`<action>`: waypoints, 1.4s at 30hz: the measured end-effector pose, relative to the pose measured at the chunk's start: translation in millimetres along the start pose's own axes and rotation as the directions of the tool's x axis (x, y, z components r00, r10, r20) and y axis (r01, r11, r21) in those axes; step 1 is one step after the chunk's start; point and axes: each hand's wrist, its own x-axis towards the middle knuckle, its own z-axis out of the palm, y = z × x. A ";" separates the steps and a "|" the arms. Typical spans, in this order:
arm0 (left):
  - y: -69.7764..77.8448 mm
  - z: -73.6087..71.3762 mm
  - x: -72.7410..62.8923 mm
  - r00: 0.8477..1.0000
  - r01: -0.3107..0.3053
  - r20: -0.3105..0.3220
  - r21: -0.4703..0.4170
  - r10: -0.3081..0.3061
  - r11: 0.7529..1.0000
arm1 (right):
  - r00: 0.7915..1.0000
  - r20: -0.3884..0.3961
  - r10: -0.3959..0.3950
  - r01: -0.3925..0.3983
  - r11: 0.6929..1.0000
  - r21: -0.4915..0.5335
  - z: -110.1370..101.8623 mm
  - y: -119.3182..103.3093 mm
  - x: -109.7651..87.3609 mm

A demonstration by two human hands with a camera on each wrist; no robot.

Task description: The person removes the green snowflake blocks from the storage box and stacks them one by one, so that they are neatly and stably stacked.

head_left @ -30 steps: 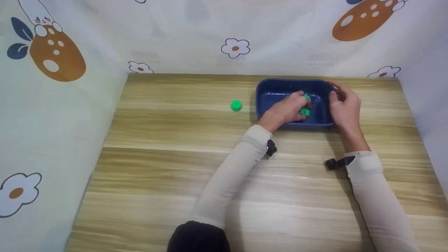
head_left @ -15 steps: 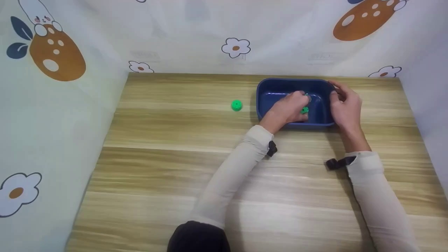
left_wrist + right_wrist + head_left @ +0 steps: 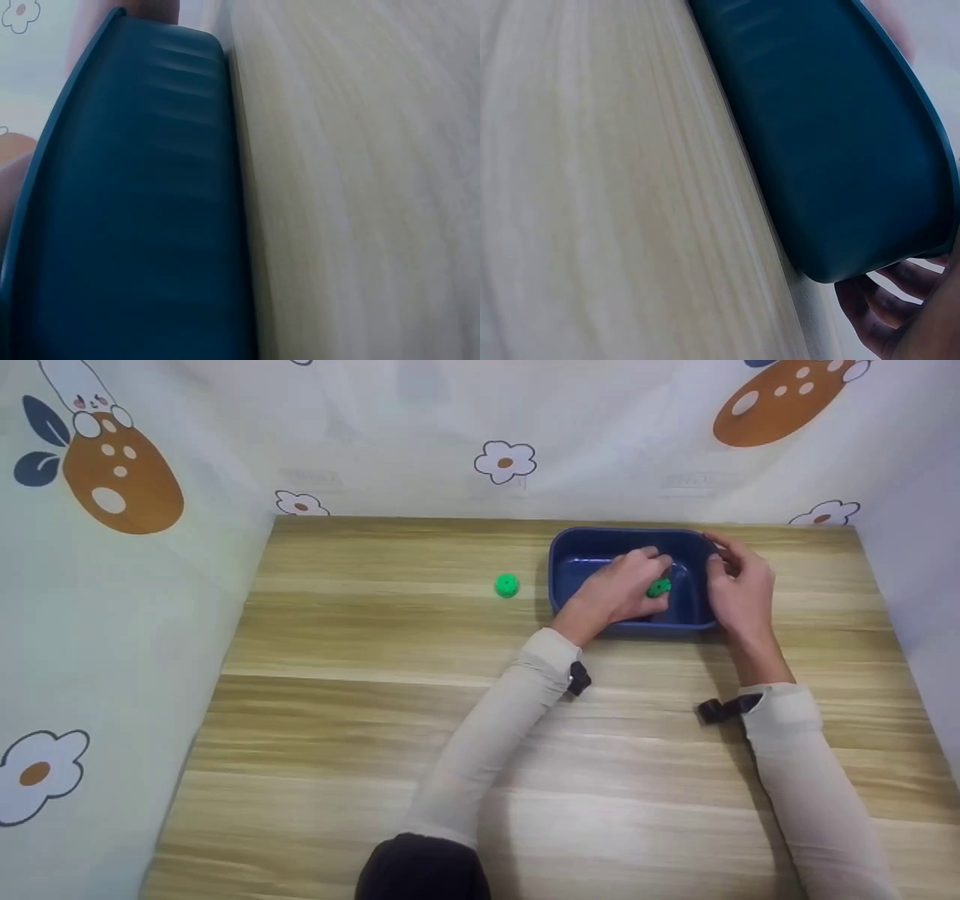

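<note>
A deep blue rectangular plastic bin (image 3: 626,627) stands near the back of the table. My left hand (image 3: 619,589) reaches over its near rim and pinches a small green notched disc (image 3: 659,587) between thumb and fingers inside. My right hand (image 3: 742,589) grips the bin's right end, with the thumb over the rim and the fingers around the outside, as the right wrist view shows by the fingers (image 3: 885,307). Left of the bin, a small green round piece (image 3: 507,586) lies on the table. The left wrist view shows mostly the bin's outer wall (image 3: 142,187).
The wood-grain table (image 3: 337,735) spreads in front of the bin. Behind it hangs a pale patterned cloth backdrop (image 3: 420,442), close to the bin's far side. A plain pale wall (image 3: 911,547) bounds the right.
Two green pieces showed by the left hand earlier; now one shows, between its thumb and fingers. The left fingers have shifted slightly right. The right hand and the bin stay put.
</note>
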 end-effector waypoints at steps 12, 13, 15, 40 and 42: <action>-8.7 -14.5 -25.7 0.978 -0.066 -0.204 -0.151 0.034 0.986 | 1.000 0.009 -0.009 0.009 1.000 -0.002 1.2 -1.8 -1.9; -9.9 -15.3 -28.5 0.973 -0.076 -0.226 -0.168 0.037 0.983 | 1.000 0.004 -0.015 0.015 1.000 -0.001 1.5 -1.5 -1.9; -12.3 -16.6 -33.8 0.964 -0.094 -0.264 -0.187 0.042 0.978 | 1.000 -0.010 -0.030 0.030 1.000 -0.001 2.2 -1.0 -1.9; -49.2 -25.2 -85.5 0.882 -0.166 -0.463 -0.476 -0.086 0.863 | 1.000 0.004 0.010 -0.010 1.000 0.000 -0.8 -2.0 -2.7; -53.7 -25.9 -88.5 0.875 -0.176 -0.473 -0.507 -0.102 0.844 | 1.000 -0.003 0.004 -0.004 1.000 -0.001 -0.9 -1.8 -2.6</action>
